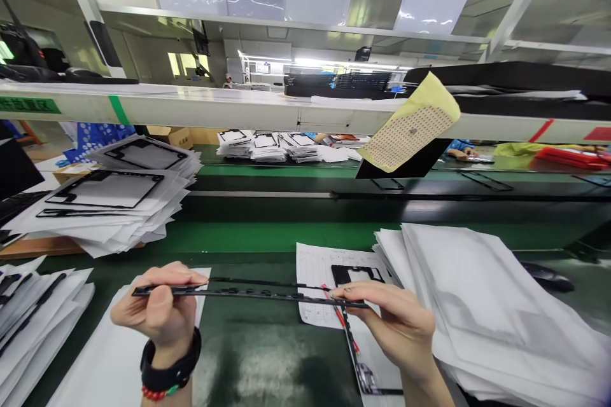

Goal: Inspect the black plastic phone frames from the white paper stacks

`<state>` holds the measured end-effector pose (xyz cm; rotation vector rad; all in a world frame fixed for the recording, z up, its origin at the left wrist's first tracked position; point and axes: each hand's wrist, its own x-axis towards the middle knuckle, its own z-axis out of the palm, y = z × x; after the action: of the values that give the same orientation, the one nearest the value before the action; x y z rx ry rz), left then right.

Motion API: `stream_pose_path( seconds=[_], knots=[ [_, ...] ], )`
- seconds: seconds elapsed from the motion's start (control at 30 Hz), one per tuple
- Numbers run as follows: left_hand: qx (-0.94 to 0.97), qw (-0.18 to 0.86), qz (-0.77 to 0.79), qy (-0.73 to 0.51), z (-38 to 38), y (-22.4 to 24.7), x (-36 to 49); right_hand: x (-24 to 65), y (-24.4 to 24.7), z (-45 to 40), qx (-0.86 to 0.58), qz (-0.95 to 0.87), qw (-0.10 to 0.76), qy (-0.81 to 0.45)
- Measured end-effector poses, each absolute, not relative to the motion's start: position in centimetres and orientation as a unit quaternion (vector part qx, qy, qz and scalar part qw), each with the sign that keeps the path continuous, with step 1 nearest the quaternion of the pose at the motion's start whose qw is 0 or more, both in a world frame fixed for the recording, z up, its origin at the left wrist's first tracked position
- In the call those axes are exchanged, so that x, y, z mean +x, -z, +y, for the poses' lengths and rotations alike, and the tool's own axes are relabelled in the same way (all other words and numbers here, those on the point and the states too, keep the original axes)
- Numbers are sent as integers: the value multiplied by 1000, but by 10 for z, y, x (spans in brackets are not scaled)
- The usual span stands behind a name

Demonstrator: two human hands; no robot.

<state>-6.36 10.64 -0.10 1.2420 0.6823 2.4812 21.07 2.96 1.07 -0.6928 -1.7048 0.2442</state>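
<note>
A thin black frame (252, 293) is held up nearly edge-on over the green table (248, 356). My left hand (165, 305) pinches its left end between thumb and fingers; a black band and a red bead bracelet circle that wrist. My right hand (391, 318) grips the frame's right end. Beneath and beside the right hand, another black frame (351, 337) lies on white paper, partly hidden by the hand. A printed sheet (312, 267) and a red pen (340, 317) lie there too. White paper (119, 356) lies below my left hand.
Stacks of white sheets with black frames (119, 203) stand at the left, and a large sheet pile (487, 292) at the right. A yellow dotted card (410, 127) hangs from the shelf edge (229, 111). A co-worker's hand (463, 154) shows across the conveyor.
</note>
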Motion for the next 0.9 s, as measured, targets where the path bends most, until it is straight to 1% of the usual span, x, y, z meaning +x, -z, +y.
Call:
stream_pose_path(
  seconds=[0.23, 0.67, 0.9],
  knots=[
    [424, 159, 230, -861, 105, -4, -69, 217, -14, 35, -263, -764, 580, -109],
    [440, 134, 228, -858, 123, 8, -79, 196, -32, 26, -181, -797, 570, -84],
    [437, 145, 247, -853, 121, 13, -90, 195, -38, 16, -195, -825, 522, -89]
  ],
)
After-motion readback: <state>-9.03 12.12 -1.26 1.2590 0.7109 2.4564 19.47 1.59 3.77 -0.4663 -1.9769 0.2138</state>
